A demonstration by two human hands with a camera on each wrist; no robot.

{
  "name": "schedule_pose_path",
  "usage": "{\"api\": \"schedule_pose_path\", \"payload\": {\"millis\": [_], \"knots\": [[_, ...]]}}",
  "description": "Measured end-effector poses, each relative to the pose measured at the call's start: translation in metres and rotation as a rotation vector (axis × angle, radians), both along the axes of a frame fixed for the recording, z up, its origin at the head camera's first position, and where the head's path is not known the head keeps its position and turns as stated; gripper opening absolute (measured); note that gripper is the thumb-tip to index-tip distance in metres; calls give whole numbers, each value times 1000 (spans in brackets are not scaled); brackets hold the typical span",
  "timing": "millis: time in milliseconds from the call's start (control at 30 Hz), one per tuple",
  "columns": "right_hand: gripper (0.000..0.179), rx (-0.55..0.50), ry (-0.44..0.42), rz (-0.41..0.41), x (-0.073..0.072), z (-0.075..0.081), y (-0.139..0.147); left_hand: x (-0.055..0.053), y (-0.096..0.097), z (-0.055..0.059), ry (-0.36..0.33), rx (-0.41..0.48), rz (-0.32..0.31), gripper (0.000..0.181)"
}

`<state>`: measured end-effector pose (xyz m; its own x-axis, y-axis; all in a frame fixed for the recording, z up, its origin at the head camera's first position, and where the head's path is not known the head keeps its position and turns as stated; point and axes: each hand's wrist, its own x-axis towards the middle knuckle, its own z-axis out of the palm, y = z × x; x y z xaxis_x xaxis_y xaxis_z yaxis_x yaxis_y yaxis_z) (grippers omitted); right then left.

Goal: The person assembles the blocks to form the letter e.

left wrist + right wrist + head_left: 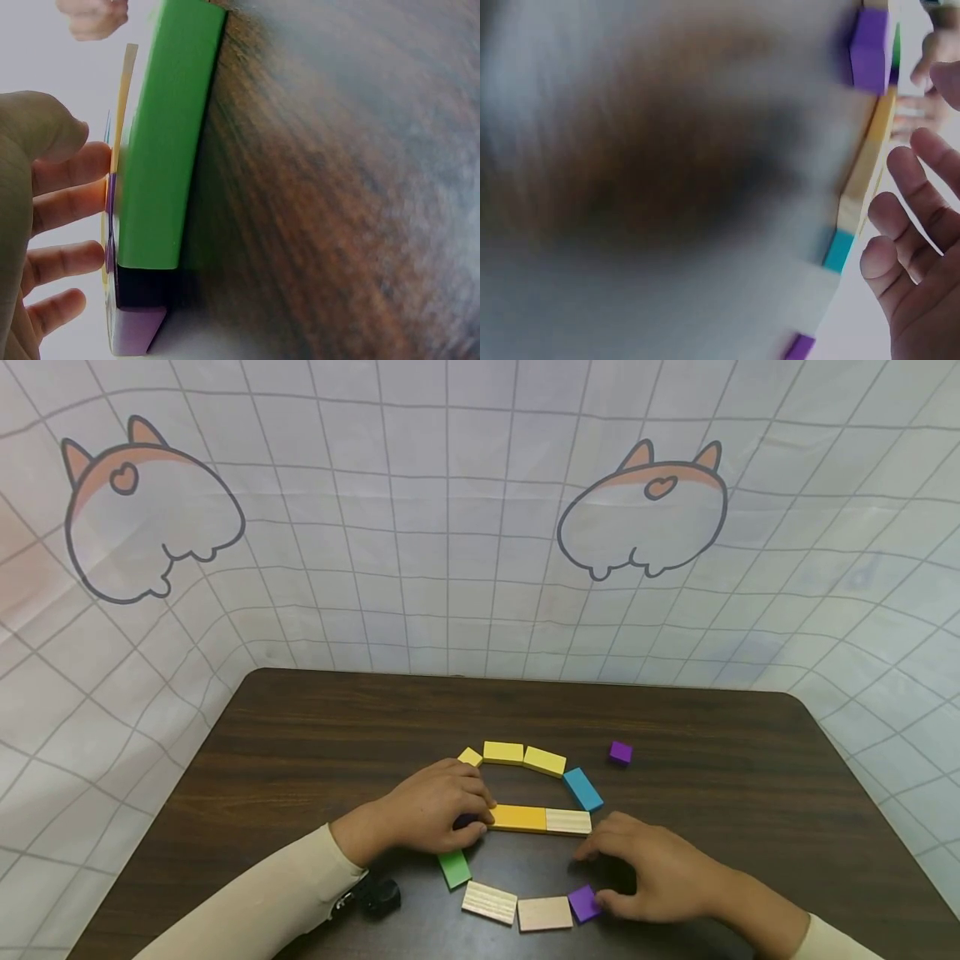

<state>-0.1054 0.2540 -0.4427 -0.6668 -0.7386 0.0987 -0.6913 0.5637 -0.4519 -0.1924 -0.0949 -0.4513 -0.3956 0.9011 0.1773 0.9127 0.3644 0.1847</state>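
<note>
Wooden blocks lie on the dark table in a rounded outline with a straight row across its middle. My left hand (441, 806) hovers over the row's left end, fingertips right at the orange block (519, 817). Beneath that hand a dark purple block is mostly hidden; a green block (453, 868) sits just below it. In the left wrist view its fingers extend loosely. My right hand (651, 870) is at the right side, thumb at a purple block (584, 903), other fingers near the plain wood block (568, 822) ending the row. Its fingers are spread and relaxed in the right wrist view.
Yellow blocks (503, 753) and a blue block (582, 789) form the upper curve. Two pale wood blocks (545, 914) lie along the bottom. A separate purple block (620, 753) lies at the upper right. A patterned curtain (480, 527) hangs behind the table (337, 718).
</note>
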Motion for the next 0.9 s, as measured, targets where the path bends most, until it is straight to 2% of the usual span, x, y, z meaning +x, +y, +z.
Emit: {"api": "schedule_pose_path", "payload": {"millis": [333,633,900], "knots": [[36,63,55,-170,-35,7,22,0,-1,-1,6,0,-4,19],[37,99,104,-340,-66,4,38,0,0,0,-3,-9,5,19],[39,115,118,-387,-88,3,47,0,0,1,-26,-41,23,21]]}}
